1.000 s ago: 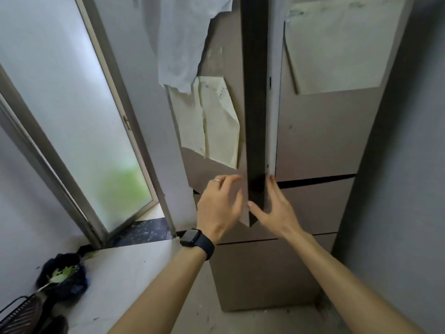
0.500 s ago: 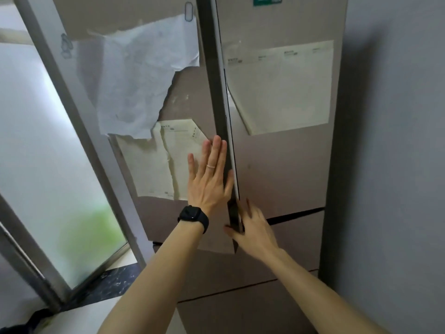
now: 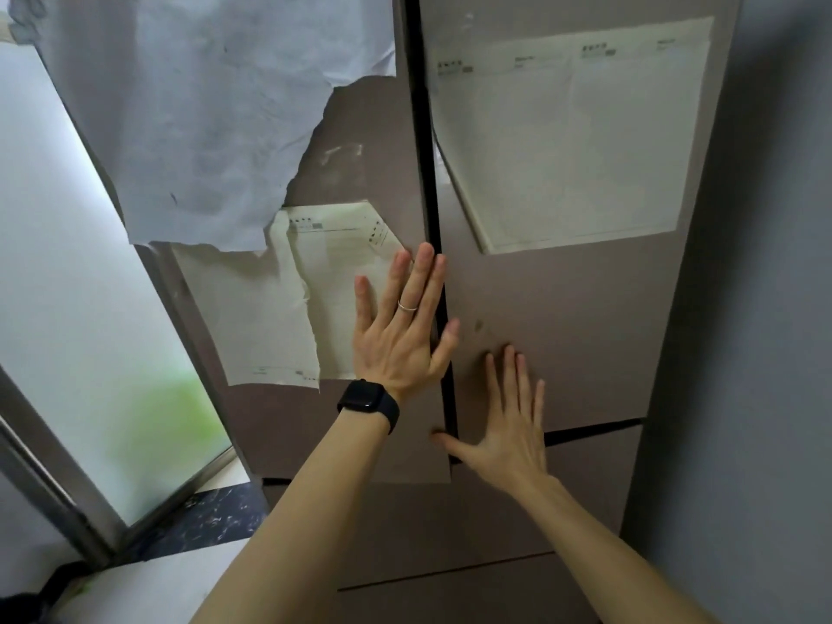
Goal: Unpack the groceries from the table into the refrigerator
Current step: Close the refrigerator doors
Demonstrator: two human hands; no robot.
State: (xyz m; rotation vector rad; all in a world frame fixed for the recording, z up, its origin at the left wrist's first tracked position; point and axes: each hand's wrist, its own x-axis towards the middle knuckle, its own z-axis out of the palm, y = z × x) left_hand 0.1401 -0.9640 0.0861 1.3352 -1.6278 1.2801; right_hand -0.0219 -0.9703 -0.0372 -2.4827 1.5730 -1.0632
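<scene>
We press fridge [image 3: 585,335] | left hand [image 3: 400,340] flat, left of upright seam [image 3: 425,173] | right hand [image 3: 511,430] flat, right of it, lower

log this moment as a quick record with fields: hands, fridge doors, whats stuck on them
fridge: tall taupe two-door refrigerator; dark seam between doors, fully closed or not cannot tell
left hand: flat, fingers straight, on the left door beside the seam; black smartwatch, thin silver ring
right hand: flat, fingers spread, low on the right door
left door papers: crumpled white sheet above torn cream printed sheet
right door paper: large cream printed sheet
beside: frosted glass window at left
</scene>
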